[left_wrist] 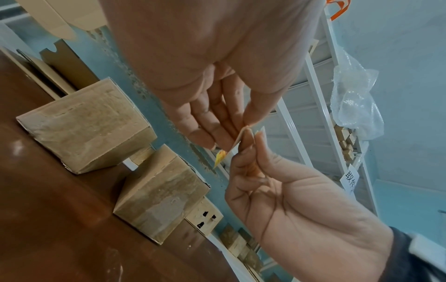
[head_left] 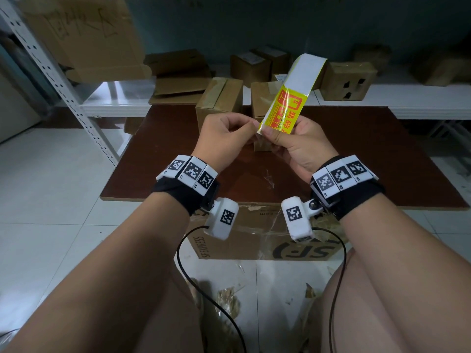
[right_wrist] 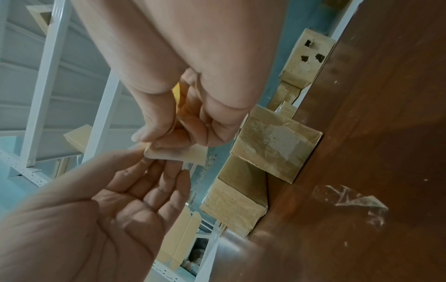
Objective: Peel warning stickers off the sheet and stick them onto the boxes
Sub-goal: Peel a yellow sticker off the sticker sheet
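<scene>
Yellow-and-red warning sticker (head_left: 281, 108) at peel start, held above brown board (head_left: 382, 159).

Left to right: left hand (head_left: 224, 141) pinches at the near corner of the sticker with thumb and forefinger; right hand (head_left: 298, 146) grips the lower end of the white backing strip (head_left: 309, 68), thumb on top, strip rising away from the person. Two taped brown cardboard boxes (head_left: 220, 100) stand just behind the hands on the board, no sticker visible on them. Whether the corner has lifted free cannot be told. Risks, as I judge them: corner tearing if pulled too sharply; sticker curling and sticking to itself or to fingers (left_wrist: 207, 133) once loose; strip slipping if the right grip slackens.
</scene>
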`<state>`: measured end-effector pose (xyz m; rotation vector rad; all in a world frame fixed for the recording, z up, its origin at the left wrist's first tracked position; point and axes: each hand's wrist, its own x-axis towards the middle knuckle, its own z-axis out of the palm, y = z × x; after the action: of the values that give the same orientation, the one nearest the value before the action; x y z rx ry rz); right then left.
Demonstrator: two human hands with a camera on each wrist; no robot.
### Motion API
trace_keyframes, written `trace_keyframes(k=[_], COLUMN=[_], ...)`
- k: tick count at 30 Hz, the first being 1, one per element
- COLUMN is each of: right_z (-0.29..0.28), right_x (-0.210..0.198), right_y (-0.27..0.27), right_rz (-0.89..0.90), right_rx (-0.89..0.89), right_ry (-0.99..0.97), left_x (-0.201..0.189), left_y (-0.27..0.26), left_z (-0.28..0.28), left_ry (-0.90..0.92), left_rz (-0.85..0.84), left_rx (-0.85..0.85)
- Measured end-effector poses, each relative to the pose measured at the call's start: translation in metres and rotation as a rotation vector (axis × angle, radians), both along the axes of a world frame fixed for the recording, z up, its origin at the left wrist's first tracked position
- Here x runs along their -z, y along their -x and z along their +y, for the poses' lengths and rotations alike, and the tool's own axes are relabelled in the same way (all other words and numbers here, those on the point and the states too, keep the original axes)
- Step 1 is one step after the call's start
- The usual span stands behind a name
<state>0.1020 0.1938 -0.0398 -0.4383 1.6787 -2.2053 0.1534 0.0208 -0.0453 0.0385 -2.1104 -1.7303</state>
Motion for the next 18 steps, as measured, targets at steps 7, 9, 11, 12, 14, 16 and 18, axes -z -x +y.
trace_keyframes(k=[7, 9, 11, 12, 14, 16, 18], right_z=[-0.0001, 0.0004, 0.0004, 0.0003, -0.0003, -0.0014, -0.0024], right_x=[-0.0002, 0.0003, 0.001, 0.0013, 0.0024, 0.0041, 0.0055], right_y=[0.0006, 0.001, 0.0014, 0.0018, 0.0024, 0.0033, 0.0046], right_rz=[0.007, 0.003, 0.005, 0.003, 0.001, -0.001, -0.008], right_rx=[-0.001, -0.001, 0.005, 0.008, 0.008, 0.012, 0.018], right_ry=[-0.008, -0.013, -0.018, -0.018, -0.016, -0.021, -0.025], left_x=[0.0005, 0.0006, 0.0004, 0.0003, 0.0006, 0.0009, 0.0012], left_y=[0.0007, 0.0011, 0.0008, 0.0008, 0.0011, 0.0015, 0.0021], left_z=[-0.001, -0.0016, -0.0014, -0.0012, -0.0011, -0.0012, -0.002], left_ry=[0.014, 0.029, 0.048, 0.052, 0.057, 0.065, 0.069], left_rz=[0.015, 0.015, 0.017, 0.017, 0.017, 0.017, 0.015], left_rx=[-0.004, -0.006, -0.007, -0.006, -0.011, -0.024, -0.042])
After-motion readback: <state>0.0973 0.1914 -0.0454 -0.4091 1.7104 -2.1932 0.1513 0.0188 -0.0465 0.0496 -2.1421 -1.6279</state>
